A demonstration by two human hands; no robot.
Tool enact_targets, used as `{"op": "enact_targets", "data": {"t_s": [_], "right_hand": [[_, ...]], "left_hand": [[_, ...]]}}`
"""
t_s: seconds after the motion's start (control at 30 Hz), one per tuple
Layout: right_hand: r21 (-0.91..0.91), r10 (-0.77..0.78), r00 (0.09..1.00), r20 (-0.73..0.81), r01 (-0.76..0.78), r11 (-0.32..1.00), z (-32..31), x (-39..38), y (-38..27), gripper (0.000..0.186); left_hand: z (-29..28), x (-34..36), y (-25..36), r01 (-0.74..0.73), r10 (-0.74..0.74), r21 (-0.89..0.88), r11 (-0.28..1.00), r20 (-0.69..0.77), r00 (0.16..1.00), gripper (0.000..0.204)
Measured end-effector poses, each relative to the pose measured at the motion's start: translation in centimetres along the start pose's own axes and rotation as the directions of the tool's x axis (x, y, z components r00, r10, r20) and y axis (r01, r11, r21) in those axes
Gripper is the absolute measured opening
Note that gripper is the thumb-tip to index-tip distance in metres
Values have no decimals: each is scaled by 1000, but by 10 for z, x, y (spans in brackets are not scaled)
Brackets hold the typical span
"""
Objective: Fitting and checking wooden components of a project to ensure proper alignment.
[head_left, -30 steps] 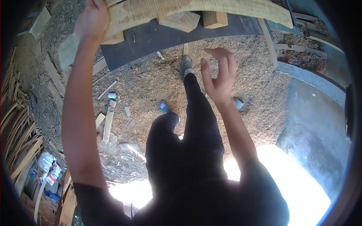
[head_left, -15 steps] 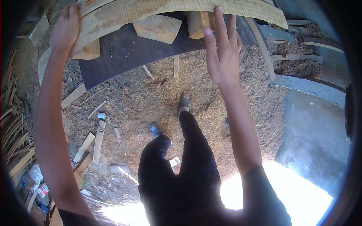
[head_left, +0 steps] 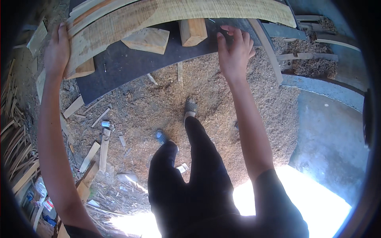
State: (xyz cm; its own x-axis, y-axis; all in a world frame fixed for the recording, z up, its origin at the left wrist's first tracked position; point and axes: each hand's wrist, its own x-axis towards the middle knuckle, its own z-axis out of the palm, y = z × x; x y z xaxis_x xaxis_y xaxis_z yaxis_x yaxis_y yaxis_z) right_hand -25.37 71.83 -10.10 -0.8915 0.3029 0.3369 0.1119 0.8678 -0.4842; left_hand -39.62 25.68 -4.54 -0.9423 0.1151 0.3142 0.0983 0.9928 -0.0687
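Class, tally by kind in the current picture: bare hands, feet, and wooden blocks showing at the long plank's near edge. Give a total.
Bare hands: 2
Feet: 2
Wooden blocks: 3
Total: 7

Head view, single: left unit of a side-by-side fisheye pair, worn on the head; faces steeply down, upright. Near range: forearms [head_left: 254,123] from lower edge, legs [head_left: 206,154] below centre; long board [head_left: 174,14] and bench [head_left: 131,57] at top; floor [head_left: 158,95] beyond.
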Motion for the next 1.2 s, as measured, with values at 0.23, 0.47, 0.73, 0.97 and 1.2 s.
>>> {"op": "enact_targets", "data": {"t_s": [0.23,0.47,0.73,0.97,1.2], "right_hand": [[-152,19,997,73,-7,988,33,42,26,50],[-161,-212,977,3,210,964,34,37,49,43],[679,121,934,337,-330,656,-56,-15,23,21],[672,358,760,542,-648,358,-102,-57,-51,28],[787,19,879,476,-435,438,-59,-28,-216,20]], "left_hand": [[-36,-7,39,105,-99,-137,985,45,994,53],[-49,-9,64,294,-277,-339,894,98,956,49],[-51,-16,57,221,-309,-555,802,-70,948,61],[-54,-15,43,207,-382,-853,479,10,924,64],[-61,-20,33,130,-363,-980,153,66,929,62]]}}
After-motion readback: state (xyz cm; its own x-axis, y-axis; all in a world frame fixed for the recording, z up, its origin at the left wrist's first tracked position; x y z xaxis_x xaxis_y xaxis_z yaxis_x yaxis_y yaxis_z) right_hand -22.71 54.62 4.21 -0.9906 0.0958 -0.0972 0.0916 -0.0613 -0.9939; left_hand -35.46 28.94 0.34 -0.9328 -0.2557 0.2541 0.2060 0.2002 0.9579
